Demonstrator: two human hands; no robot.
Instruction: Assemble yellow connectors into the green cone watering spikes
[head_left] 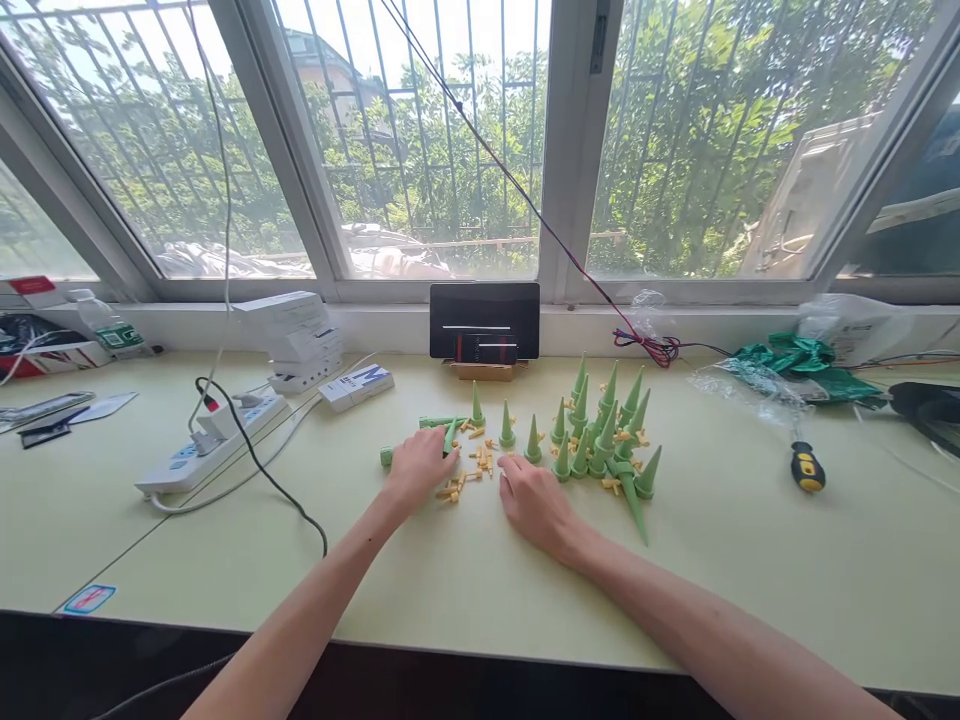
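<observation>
My left hand (420, 462) is closed around a green cone-shaped spike (450, 437), whose pointed end shows beside the fingers. Behind and left of that hand, more green pieces (387, 456) lie on their sides. My right hand (536, 505) rests on the table with its fingers curled; whatever they may hold is hidden. Small yellow valve-like fittings (480, 460) are scattered between both hands. Three green spikes stand on their wide ends just beyond, one of them the nearer spike (533, 440). Right of my right hand is a dense group of upright green spikes (602, 445), with one lying tilted.
A dark-screened tablet (484, 310) leans by the window. On the left are a power strip (214, 440) with cables, stacked white boxes (296, 340) and a bottle (112, 325). To the right lie a yellow-black screwdriver (808, 468) and green plastic wrapping (806, 362).
</observation>
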